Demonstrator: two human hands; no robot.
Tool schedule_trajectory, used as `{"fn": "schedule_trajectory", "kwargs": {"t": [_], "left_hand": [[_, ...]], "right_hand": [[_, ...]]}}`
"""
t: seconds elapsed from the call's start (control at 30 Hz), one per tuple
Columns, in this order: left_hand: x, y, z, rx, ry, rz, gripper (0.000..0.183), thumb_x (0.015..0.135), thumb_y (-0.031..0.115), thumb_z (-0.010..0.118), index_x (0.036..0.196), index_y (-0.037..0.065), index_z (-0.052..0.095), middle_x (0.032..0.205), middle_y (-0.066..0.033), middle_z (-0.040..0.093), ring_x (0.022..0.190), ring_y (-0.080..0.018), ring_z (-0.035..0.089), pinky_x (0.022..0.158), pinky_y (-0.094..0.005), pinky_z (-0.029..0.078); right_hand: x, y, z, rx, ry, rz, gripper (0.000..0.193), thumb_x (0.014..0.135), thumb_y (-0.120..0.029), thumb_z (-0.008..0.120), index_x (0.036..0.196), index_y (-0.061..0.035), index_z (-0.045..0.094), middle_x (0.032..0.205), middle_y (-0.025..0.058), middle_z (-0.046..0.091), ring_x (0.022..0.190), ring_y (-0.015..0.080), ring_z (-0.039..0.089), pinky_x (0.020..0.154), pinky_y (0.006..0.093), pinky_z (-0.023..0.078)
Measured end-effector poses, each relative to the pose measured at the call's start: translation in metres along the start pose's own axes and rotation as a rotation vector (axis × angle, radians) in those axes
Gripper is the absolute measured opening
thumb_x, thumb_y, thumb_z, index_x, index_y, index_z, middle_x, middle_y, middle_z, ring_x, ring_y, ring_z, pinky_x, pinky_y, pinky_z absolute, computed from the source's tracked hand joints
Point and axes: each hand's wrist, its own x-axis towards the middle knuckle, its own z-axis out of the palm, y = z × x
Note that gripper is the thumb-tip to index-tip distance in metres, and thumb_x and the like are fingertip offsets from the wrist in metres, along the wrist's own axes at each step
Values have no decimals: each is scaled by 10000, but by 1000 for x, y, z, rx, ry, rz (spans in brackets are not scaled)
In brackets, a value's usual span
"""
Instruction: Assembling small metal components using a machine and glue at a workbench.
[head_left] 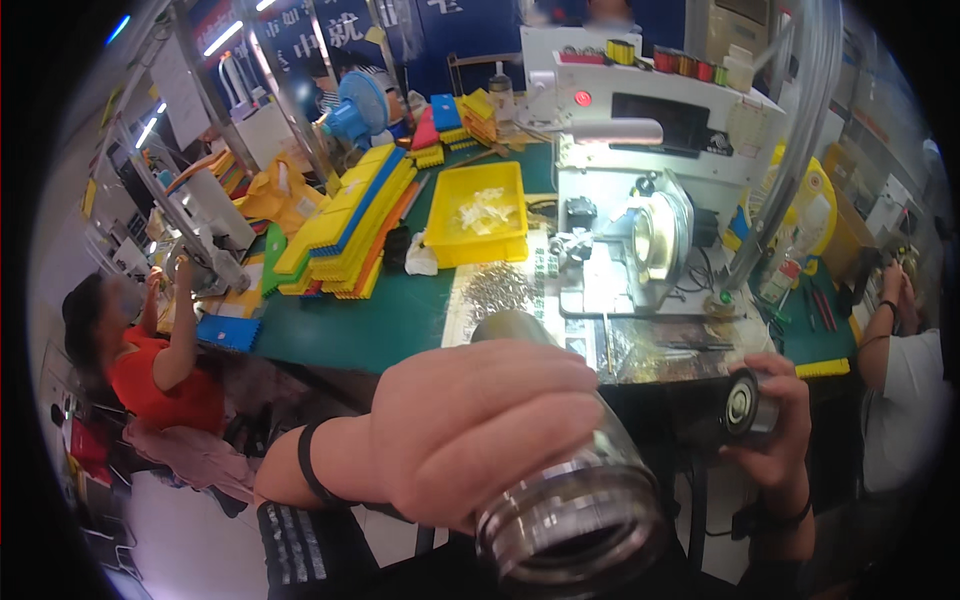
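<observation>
Close to the camera, my left hand [490, 430] wraps around a shiny metal flask [575, 515], tilted so that its uncapped mouth faces me. The base of the flask shows beyond my fingers. Off to the right, my right hand [785, 430] grips a round metal lid [743, 402] by its side, its dark ringed underside turned toward the left. Flask and lid are well apart. Behind my left hand, a pile of small metal pieces [500, 290] lies on a printed sheet on the bench.
A white machine [640, 200] with a lit work area stands on the green bench [340, 330]. Left of it are a yellow bin [478, 215] with small pale parts and stacked yellow trays [350, 225]. One person in red [165, 375] sits left; another in white [905, 410] works right.
</observation>
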Motion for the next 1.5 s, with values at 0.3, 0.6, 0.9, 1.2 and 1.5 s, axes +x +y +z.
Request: {"fn": "schedule_trajectory", "kwargs": {"t": [0.3,0.6,0.9,1.2,1.5], "left_hand": [[29,37,-22,253,-44,97,384,901,238,710,1175,81,491,1099,-196,687,922,-370,733,827,-474,604],[38,46,-26,344,66,181,250,990,228,581,1198,147,470,1139,-150,668,998,-343,715,900,-491,577],[45,67,-36,389,6,-12,300,993,271,584,1263,215,469,1208,-99,642,1073,-331,692,953,-510,543],[48,68,-30,454,135,34,333,978,296,617,1271,238,470,1186,-72,643,1064,-325,698,969,-514,532],[56,72,-30,454,150,12,349,954,309,656,1245,245,475,1165,-60,640,1061,-316,700,977,-513,528]], "right_hand": [[-30,13,3,142,120,100,692,630,-46,833,1222,-59,474,1340,217,475,1220,308,546,1061,428,416],[-34,12,4,151,144,140,706,621,-59,835,1230,-53,477,1339,208,486,1226,295,538,1074,414,399],[-32,21,8,209,145,150,708,627,-74,850,1228,-50,478,1331,211,490,1226,289,534,1062,408,410],[-32,19,7,245,165,173,715,642,-85,876,1235,-48,476,1351,203,480,1212,277,554,1040,396,441],[-33,23,6,259,169,167,729,623,-46,863,1240,-48,475,1362,191,475,1211,266,553,1039,388,444]]}}
